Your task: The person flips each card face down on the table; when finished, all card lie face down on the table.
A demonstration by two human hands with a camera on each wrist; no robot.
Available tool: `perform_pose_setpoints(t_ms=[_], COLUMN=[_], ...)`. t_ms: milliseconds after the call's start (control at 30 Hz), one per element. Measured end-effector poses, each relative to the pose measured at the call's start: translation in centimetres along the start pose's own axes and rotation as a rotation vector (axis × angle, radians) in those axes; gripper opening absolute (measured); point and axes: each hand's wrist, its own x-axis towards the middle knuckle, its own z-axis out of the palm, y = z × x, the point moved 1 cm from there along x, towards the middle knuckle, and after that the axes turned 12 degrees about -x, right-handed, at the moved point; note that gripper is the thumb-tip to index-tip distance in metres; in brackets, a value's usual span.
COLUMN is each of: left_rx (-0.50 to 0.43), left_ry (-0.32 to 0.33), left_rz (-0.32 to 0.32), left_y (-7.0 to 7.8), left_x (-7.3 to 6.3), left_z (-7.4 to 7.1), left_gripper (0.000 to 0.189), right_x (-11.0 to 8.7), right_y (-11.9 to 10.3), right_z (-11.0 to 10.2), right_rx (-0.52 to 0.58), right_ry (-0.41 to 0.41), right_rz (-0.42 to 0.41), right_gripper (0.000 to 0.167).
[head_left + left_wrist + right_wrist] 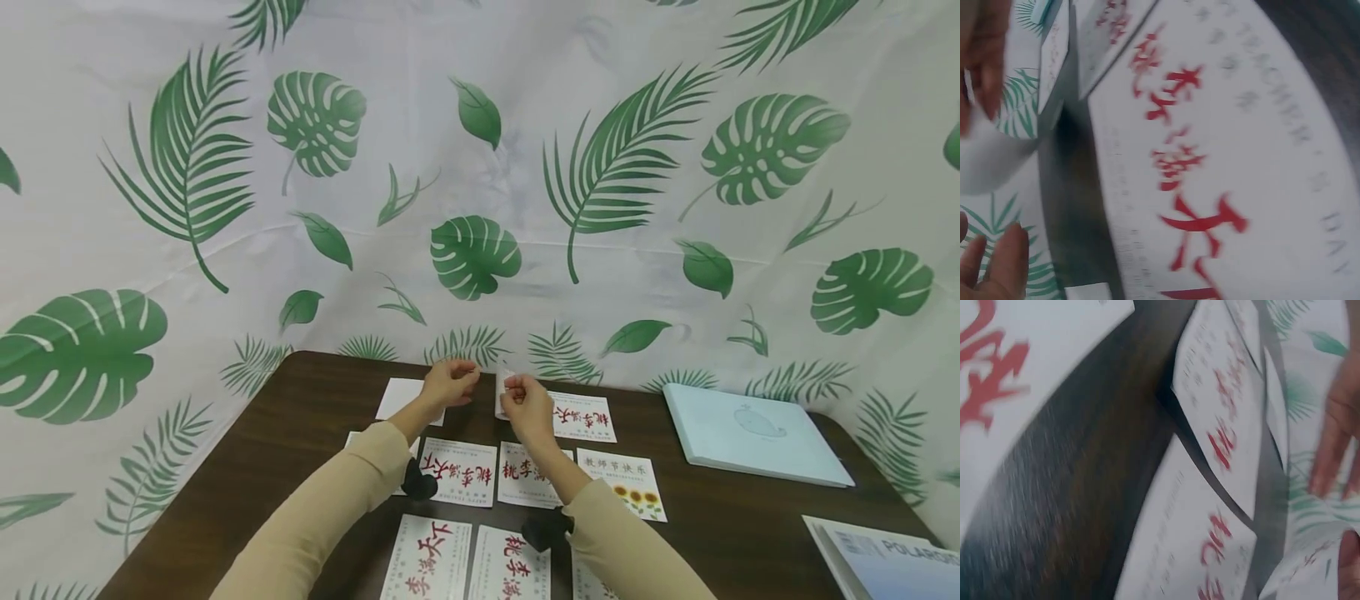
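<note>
Near the far edge of the table, my right hand (pixel 527 407) pinches a thin white card (pixel 502 387) that stands up from the tabletop. In the right wrist view this card (pixel 1305 559) curves and shows printed writing. My left hand (pixel 450 383) is just to the left of it, fingers loosely bent, holding nothing. A plain white card (pixel 397 392) lies under the left forearm. Right of the right hand lies a card with red characters (pixel 588 417). Below the hands are more such cards (pixel 457 472) and one with sunflowers (pixel 622 483).
A light blue whale-printed booklet (pixel 753 433) lies on the right of the dark wooden table (pixel 247 467). A booklet marked POLAROID (pixel 892 558) sits at the lower right corner. Behind hangs a white leaf-patterned cloth (pixel 405 108).
</note>
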Motion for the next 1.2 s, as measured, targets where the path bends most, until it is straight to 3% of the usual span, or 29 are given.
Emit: perform_pose_setpoints(t_ms=[100, 233, 333, 467, 733, 1000, 1200], left_rx=[0.027, 0.063, 0.098, 0.172, 0.384, 0.633, 0.726], left_ry=[0.010, 0.047, 0.108, 0.176, 0.163, 0.129, 0.093], left_rz=[-0.006, -0.006, 0.039, 0.119, 0.162, 0.195, 0.223], left_y=[-0.6, -1.3, -1.8, -1.8, -2.0, -2.9, -3.0], left_x=[-0.1, -0.1, 0.1, 0.0, -1.0, -0.7, -0.6], left_z=[-0.3, -0.6, -0.8, -1.0, -1.6, -1.3, -1.2], left_gripper=[0.042, 0.047, 0.042, 0.035, 0.028, 0.026, 0.018], right_x=[0.4, 0.7, 0.6, 0.5, 0.2, 0.0, 0.1], right_y=[0.3, 1.0, 1.6, 2.3, 3.5, 4.1, 3.9], right_z=[-1.0, -1.4, -1.1, -0.6, 0.6, 0.9, 0.8], right_rx=[0.091, 0.219, 0.276, 0.273, 0.123, -0.121, -0.263], right_ry=[0.055, 0.056, 0.047, 0.036, -0.036, -0.072, -0.091], right_rz=[0.046, 0.130, 0.187, 0.242, 0.285, 0.235, 0.188], right_gripper=[0.013, 0.016, 0.018, 0.020, 0.017, 0.019, 0.017])
